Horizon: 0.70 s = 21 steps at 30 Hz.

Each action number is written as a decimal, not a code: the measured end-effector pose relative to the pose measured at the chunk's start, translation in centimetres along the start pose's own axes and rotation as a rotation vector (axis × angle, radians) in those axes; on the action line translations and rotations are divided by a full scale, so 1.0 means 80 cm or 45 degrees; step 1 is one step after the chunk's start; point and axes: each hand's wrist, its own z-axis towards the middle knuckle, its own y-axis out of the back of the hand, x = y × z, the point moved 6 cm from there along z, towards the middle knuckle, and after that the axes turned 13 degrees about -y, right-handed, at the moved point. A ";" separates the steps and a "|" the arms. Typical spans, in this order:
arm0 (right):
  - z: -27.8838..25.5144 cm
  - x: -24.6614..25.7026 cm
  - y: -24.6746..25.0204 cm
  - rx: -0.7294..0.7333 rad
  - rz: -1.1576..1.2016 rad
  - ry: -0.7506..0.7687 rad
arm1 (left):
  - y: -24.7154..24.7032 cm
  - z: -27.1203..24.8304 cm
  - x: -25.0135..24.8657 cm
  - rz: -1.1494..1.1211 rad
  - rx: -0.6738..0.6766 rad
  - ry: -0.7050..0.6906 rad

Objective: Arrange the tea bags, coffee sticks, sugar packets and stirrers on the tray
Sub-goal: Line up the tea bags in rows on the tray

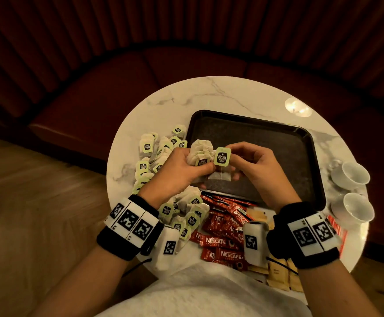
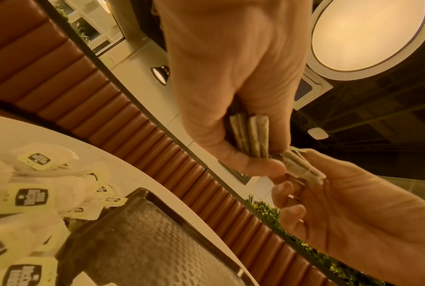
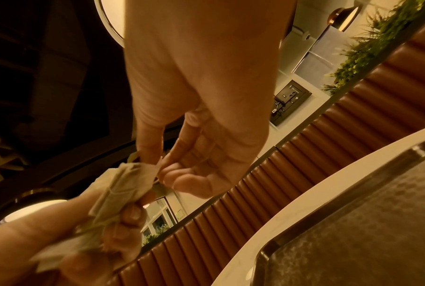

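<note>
Over the near left corner of the black tray (image 1: 266, 143), my left hand (image 1: 194, 167) grips a small bunch of tea bags (image 1: 201, 154). Beside it, my right hand (image 1: 233, 160) pinches one tea bag by its green tag (image 1: 222, 157), and the bag (image 1: 218, 179) hangs below on its string. In the left wrist view the left hand (image 2: 252, 158) clamps the stacked tea bags (image 2: 252, 133) while the right hand (image 2: 328, 203) holds one bag (image 2: 301, 168) against them. The right wrist view shows the right hand (image 3: 161, 164) pinching the bundle (image 3: 123, 185) held by the left hand (image 3: 108, 232).
Loose tea bags (image 1: 152, 154) lie left of the tray and in a heap (image 1: 186, 213) near my left wrist. Red coffee sticks (image 1: 223, 234) and tan sugar packets (image 1: 278, 273) lie at the round marble table's (image 1: 209, 94) near edge. Two white cups (image 1: 351, 177) stand at the right.
</note>
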 end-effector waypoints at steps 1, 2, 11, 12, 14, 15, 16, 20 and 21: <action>0.000 0.001 0.000 -0.002 -0.017 0.008 | 0.001 0.000 -0.001 -0.010 -0.002 -0.002; 0.000 0.002 0.000 -0.002 -0.024 0.017 | 0.001 -0.001 -0.002 -0.018 -0.005 -0.001; -0.003 0.003 -0.006 0.078 -0.006 0.038 | 0.012 0.003 -0.008 -0.086 -0.203 -0.136; -0.003 0.003 -0.006 0.076 -0.012 0.045 | 0.012 0.003 -0.009 -0.082 -0.215 -0.155; -0.002 0.000 -0.005 0.064 -0.004 0.032 | 0.012 0.005 -0.011 -0.066 -0.230 -0.203; 0.000 -0.003 -0.005 0.057 0.021 0.002 | 0.012 0.005 -0.013 -0.056 -0.239 -0.225; 0.001 -0.006 -0.004 0.054 0.056 -0.036 | 0.013 0.006 -0.015 -0.047 -0.249 -0.242; -0.002 -0.017 -0.004 0.129 0.025 -0.085 | 0.018 0.008 -0.021 0.012 -0.291 -0.281; -0.005 -0.018 -0.005 0.152 -0.023 -0.074 | 0.019 0.008 -0.022 0.026 -0.303 -0.281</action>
